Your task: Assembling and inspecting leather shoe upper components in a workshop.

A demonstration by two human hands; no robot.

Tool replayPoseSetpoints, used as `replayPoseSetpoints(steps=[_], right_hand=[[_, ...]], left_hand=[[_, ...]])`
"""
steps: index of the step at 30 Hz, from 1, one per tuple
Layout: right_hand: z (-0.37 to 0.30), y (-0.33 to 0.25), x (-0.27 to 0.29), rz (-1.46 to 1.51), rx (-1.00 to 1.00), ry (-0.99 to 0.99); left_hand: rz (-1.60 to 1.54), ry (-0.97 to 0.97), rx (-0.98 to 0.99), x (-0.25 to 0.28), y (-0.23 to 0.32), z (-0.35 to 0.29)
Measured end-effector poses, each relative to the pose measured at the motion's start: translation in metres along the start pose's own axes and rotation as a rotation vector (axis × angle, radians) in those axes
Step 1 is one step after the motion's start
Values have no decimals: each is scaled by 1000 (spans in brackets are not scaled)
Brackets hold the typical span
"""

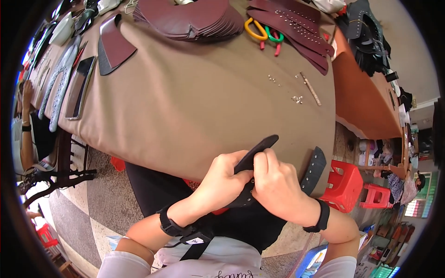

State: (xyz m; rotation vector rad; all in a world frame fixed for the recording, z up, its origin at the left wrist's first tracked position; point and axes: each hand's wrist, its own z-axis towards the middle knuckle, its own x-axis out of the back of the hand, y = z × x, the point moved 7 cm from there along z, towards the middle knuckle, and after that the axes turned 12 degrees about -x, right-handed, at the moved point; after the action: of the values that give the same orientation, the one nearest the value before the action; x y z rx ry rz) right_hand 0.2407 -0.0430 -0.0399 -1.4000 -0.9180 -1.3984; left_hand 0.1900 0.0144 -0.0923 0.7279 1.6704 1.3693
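Observation:
My left hand (227,176) is closed around a black leather strip (257,152) just off the table's near edge. The fingers of my right hand (276,183) pinch the same strip close beside it. One end of the strip points up and away; a lower part with small metal studs shows beneath my hands. What lies between my fingertips is hidden. A second studded black leather strip (314,170) lies at the table's right edge, near my right hand. Small silver studs (297,99) are scattered farther back beside a thin pen-like tool (311,89).
On the brown-covered table (185,106), a stack of burgundy leather pieces (190,21) stands at the back. Studded burgundy strips (296,28) and yellow- and green-handled tools (256,30) lie right of it. A phone (80,88) lies left. Red stools (343,185) stand right; another person's arm (27,134) shows far left.

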Motion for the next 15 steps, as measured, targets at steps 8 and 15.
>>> replayPoseSetpoints(steps=[8,15], right_hand=[[-11,6,16,252,-59,-5],[26,154,23,775,-608,-39]], left_hand=[[-77,-22,-50,-4,6,-1],[-556,-18,324,-3,-4,0]])
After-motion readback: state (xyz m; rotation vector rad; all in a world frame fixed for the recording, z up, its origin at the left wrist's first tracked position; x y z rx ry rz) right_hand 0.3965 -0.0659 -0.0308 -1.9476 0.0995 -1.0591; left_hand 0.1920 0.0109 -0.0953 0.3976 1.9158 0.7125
